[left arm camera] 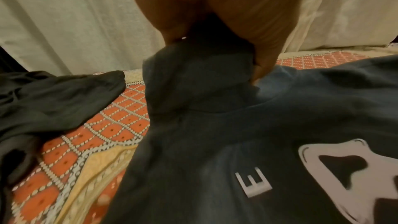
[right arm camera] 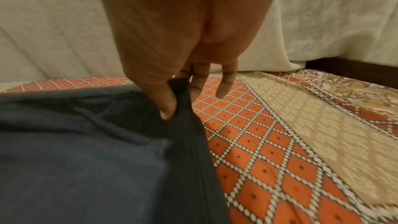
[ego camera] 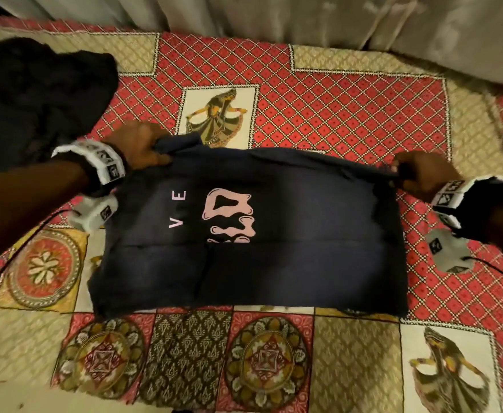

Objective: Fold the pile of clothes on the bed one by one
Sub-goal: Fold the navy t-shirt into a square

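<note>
A dark navy T-shirt (ego camera: 274,210) with a pink print and white letters lies spread across the bed, folded along its far edge. My left hand (ego camera: 143,147) grips the shirt's far left corner, fabric bunched in the fingers; the left wrist view shows the same T-shirt (left arm camera: 215,125) gathered under my left hand (left arm camera: 215,28). My right hand (ego camera: 417,171) pinches the far right corner. In the right wrist view my right hand (right arm camera: 178,91) pinches the hem of the T-shirt (right arm camera: 96,151) between thumb and forefinger, the other fingers hanging straight.
A heap of black clothes (ego camera: 32,93) sits at the far left of the bed, also seen as black clothes (left arm camera: 49,98) beside my left hand. The patterned red and beige bedspread (ego camera: 348,114) covers the bed. Pale curtains (ego camera: 303,16) hang behind it.
</note>
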